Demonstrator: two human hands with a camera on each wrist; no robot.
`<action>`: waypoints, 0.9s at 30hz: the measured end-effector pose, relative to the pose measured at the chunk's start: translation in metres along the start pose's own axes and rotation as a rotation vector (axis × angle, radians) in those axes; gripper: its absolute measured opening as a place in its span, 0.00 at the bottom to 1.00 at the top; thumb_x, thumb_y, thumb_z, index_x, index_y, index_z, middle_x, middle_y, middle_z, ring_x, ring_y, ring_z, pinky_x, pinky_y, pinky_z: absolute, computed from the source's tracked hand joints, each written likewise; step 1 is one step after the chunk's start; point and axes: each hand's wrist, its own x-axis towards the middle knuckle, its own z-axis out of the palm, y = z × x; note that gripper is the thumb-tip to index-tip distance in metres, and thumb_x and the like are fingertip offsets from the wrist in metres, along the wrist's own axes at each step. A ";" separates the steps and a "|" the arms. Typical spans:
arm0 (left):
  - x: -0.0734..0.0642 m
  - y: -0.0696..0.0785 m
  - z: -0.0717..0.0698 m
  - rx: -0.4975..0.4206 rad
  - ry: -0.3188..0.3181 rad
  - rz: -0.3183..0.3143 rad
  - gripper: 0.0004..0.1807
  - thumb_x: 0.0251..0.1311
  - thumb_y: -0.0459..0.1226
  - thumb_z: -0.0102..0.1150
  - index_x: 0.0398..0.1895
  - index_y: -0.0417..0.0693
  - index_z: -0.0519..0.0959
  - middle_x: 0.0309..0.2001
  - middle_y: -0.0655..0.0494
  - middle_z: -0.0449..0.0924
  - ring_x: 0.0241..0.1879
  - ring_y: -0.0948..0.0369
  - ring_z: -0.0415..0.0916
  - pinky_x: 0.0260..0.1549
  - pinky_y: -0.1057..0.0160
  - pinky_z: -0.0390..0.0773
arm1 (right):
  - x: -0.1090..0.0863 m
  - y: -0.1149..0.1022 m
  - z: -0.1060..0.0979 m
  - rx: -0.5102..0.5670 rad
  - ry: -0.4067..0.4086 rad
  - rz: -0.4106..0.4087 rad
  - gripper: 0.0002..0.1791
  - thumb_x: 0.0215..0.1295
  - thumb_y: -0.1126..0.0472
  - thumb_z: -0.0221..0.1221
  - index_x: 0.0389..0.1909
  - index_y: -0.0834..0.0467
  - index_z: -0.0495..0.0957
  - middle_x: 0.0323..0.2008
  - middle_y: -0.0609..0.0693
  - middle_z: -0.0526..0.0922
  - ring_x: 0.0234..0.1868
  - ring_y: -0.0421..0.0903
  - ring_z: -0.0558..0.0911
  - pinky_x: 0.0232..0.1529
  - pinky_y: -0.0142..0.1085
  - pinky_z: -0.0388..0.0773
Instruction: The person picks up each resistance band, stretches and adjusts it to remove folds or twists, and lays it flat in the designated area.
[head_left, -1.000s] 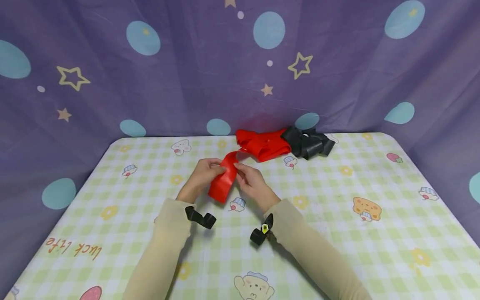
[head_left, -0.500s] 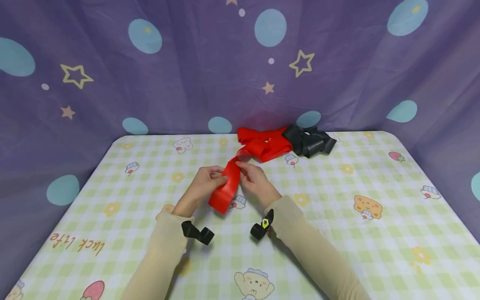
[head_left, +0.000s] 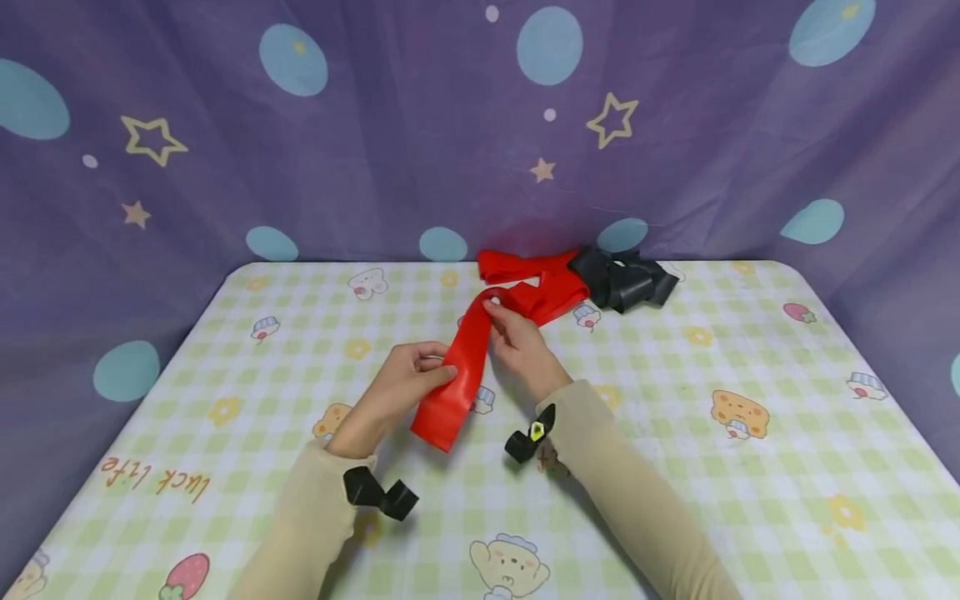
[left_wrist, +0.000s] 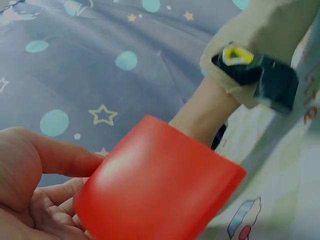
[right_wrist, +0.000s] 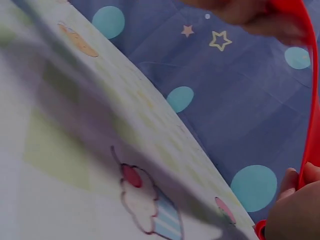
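Drew out more red ribbon (head_left: 469, 354), pinched by left hand (head_left: 411, 373) and right hand (head_left: 525, 348); could twist if tugged unevenly.

High head view forward and down, close-up wrist views, red strip (head_left: 470, 357) common to all

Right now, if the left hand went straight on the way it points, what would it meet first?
Past the red strip the left hand pinches, probably the right hand, though depth is hard to judge.
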 end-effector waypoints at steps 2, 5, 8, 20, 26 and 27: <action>-0.004 0.002 0.001 0.002 0.002 0.004 0.14 0.62 0.29 0.52 0.49 0.29 0.74 0.40 0.39 0.84 0.28 0.65 0.80 0.32 0.68 0.79 | -0.001 -0.004 0.002 0.021 -0.002 -0.007 0.14 0.68 0.70 0.50 0.25 0.60 0.80 0.24 0.47 0.84 0.28 0.38 0.82 0.33 0.25 0.80; -0.010 0.003 0.003 0.014 -0.010 0.003 0.14 0.62 0.29 0.52 0.49 0.29 0.74 0.41 0.38 0.83 0.28 0.64 0.80 0.32 0.68 0.79 | -0.002 -0.009 0.002 0.036 0.017 -0.008 0.12 0.67 0.69 0.51 0.26 0.60 0.80 0.24 0.48 0.84 0.28 0.38 0.82 0.32 0.23 0.78; -0.015 0.003 0.005 0.022 -0.040 0.009 0.14 0.62 0.28 0.52 0.49 0.28 0.75 0.41 0.38 0.83 0.28 0.63 0.80 0.32 0.67 0.79 | -0.002 -0.015 0.002 0.016 0.031 -0.013 0.10 0.66 0.68 0.53 0.26 0.61 0.78 0.24 0.48 0.84 0.27 0.39 0.82 0.27 0.22 0.76; -0.032 0.002 0.008 -0.015 -0.057 -0.014 0.14 0.61 0.28 0.53 0.50 0.32 0.74 0.38 0.43 0.84 0.29 0.62 0.80 0.32 0.66 0.78 | -0.004 -0.031 0.003 -0.127 -0.033 -0.024 0.12 0.68 0.65 0.52 0.25 0.58 0.79 0.23 0.46 0.83 0.23 0.38 0.78 0.15 0.22 0.55; -0.037 -0.007 0.009 -0.093 -0.117 -0.025 0.19 0.58 0.30 0.56 0.53 0.32 0.70 0.37 0.48 0.83 0.30 0.61 0.81 0.35 0.66 0.79 | -0.003 -0.041 0.009 -0.174 -0.001 -0.097 0.05 0.66 0.69 0.53 0.39 0.59 0.75 0.23 0.46 0.83 0.24 0.38 0.81 0.24 0.21 0.73; -0.038 -0.009 0.009 -0.101 -0.126 -0.023 0.20 0.58 0.30 0.57 0.53 0.32 0.69 0.38 0.49 0.83 0.31 0.61 0.81 0.35 0.66 0.80 | -0.003 -0.044 0.010 -0.172 0.002 -0.103 0.10 0.66 0.70 0.53 0.46 0.60 0.73 0.24 0.46 0.83 0.26 0.38 0.81 0.26 0.23 0.76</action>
